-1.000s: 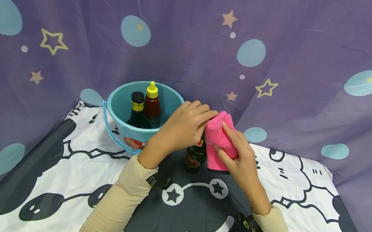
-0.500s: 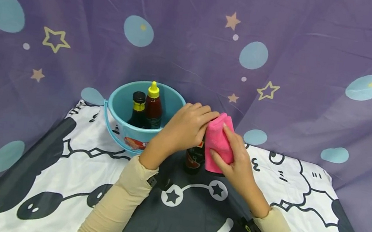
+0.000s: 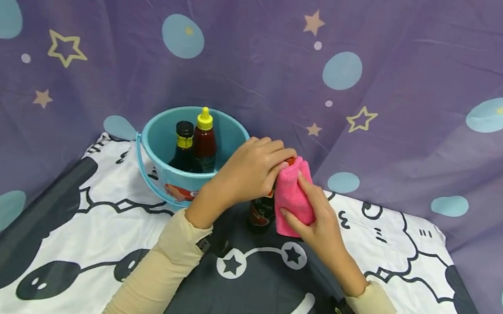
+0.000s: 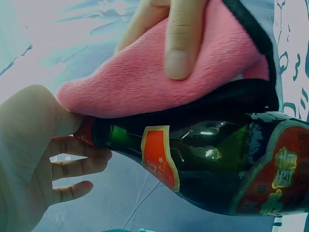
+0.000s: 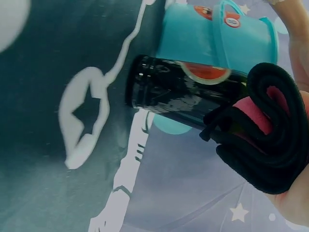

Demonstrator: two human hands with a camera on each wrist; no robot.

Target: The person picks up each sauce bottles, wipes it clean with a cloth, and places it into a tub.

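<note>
A dark glass sauce bottle with red-and-gold labels stands upright on the cloth-covered surface, right of the bucket. My left hand grips it at the top, fingers around the red cap. A folded pink towel with black edging lies against the bottle's right side. My right hand holds this towel, thumb on one side and fingers on the other, and presses it to the neck and shoulder. In the right wrist view the bottle's lower part shows below the towel's black hem.
A light blue bucket with a handle stands to the left, close to my left forearm. Inside it are a black-capped bottle and a red bottle with a yellow nozzle cap. A purple patterned curtain hangs behind.
The towel has shifted slightly down and left along the bottle with my right hand, and the red cap now shows beside it. My left hand keeps its hold on the bottle top.
</note>
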